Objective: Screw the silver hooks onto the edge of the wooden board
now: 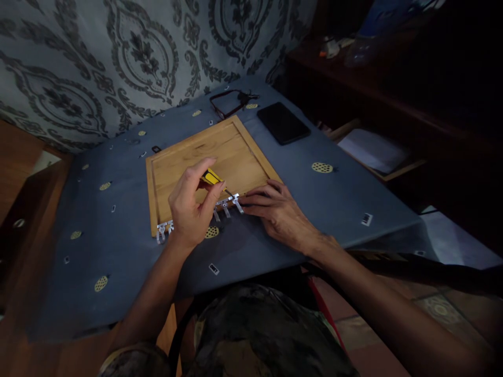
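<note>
My left hand is closed around the yellow-and-black handle of a screwdriver. The screwdriver tilts down to the right, its tip at the right end of a metal hook rack. That rack runs along the near edge of a framed wooden board, its hooks hanging toward me; my left hand hides its middle. My right hand rests at the board's near right corner, thumb and fingertips closed at the rack's right end. Whether a screw sits under the tip is too small to tell.
The board lies on a table with a blue pineapple-print cloth. Behind it are a dark-framed item like glasses and a black phone or tablet. A patterned wall borders the back; dark furniture stands to the right.
</note>
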Tool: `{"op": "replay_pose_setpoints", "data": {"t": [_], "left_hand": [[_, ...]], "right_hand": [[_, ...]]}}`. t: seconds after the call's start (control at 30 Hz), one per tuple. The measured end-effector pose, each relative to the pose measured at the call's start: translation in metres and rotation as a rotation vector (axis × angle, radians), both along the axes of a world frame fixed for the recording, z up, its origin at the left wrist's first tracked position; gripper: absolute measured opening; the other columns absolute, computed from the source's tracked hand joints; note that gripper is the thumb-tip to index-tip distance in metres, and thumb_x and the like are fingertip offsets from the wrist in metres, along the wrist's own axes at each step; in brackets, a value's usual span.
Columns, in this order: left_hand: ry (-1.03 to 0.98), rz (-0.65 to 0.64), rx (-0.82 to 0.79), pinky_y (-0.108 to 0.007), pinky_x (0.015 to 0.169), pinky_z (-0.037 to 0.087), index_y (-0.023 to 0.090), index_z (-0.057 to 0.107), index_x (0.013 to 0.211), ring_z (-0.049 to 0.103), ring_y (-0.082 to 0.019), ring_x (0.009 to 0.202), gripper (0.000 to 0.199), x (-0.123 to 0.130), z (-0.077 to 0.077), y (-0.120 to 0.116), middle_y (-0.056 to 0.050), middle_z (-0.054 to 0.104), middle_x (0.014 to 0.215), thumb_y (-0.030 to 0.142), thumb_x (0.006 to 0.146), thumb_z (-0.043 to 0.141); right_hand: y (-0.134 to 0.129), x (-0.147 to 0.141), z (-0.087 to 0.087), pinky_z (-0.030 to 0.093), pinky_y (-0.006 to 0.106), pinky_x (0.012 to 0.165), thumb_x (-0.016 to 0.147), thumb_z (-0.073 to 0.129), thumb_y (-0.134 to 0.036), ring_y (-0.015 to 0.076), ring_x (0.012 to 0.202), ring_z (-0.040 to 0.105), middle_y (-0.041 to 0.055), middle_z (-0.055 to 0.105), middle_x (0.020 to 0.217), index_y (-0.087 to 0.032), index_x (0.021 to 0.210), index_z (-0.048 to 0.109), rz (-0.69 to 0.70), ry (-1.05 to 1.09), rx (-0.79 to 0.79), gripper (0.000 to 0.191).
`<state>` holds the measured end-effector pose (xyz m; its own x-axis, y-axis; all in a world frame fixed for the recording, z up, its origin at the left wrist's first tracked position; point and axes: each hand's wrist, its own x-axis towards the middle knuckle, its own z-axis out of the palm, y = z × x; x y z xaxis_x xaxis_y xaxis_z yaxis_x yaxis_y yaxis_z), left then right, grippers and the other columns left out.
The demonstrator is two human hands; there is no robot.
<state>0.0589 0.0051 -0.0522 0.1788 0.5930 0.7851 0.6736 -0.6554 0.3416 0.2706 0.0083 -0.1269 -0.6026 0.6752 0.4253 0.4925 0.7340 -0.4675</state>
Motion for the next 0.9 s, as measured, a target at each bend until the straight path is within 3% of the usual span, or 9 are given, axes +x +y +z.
{"op": "replay_pose_setpoints", "data": {"t": [0.27,0.5,0.6,0.9], "left_hand": [[-0.002,-0.022,-0.085,-0.03,0.086,0.06,0.023,0.055,0.133,0.071,-0.015,0.092,0.036,-0.0058,-0.0005,-0.0016,-0.004,0.069,0.113,0.025,0.097,0.059],[-0.158,-0.074,-0.08,-0.026,0.08,0.06,0.024,0.054,0.132,0.069,-0.014,0.09,0.035,-0.0049,0.0026,-0.0014,-0.004,0.065,0.11,0.028,0.098,0.059],[-0.126,-0.052,-0.091,-0.028,0.082,0.06,0.024,0.055,0.131,0.069,-0.014,0.092,0.035,-0.0066,0.0008,-0.0011,-0.005,0.064,0.117,0.029,0.097,0.06],[-0.05,0.0,-0.08,-0.029,0.08,0.059,0.023,0.054,0.132,0.069,-0.014,0.087,0.035,-0.0077,-0.0032,-0.0026,-0.004,0.068,0.107,0.028,0.098,0.058]], "right_hand": [[-0.0005,0.0004,0.0004,0.029,0.057,0.113,0.077,0.049,0.002,0.024,0.121,0.059,-0.0027,0.074,0.125,-0.031,0.11,0.074,0.005,-0.011,0.0,0.053],[0.0006,-0.001,-0.0021,0.03,0.057,0.113,0.082,0.049,-0.002,0.0232,0.119,0.059,-0.0014,0.076,0.121,-0.031,0.109,0.075,-0.004,0.028,0.016,0.048],[-0.0001,-0.0007,-0.0001,0.03,0.058,0.113,0.081,0.048,-0.001,0.0238,0.119,0.059,-0.0014,0.075,0.122,-0.032,0.111,0.075,0.0,0.011,0.004,0.051],[-0.0006,-0.0007,0.0021,0.03,0.059,0.113,0.08,0.047,0.0,0.0241,0.12,0.058,-0.0026,0.074,0.124,-0.033,0.111,0.074,-0.003,-0.002,-0.012,0.053]]}}
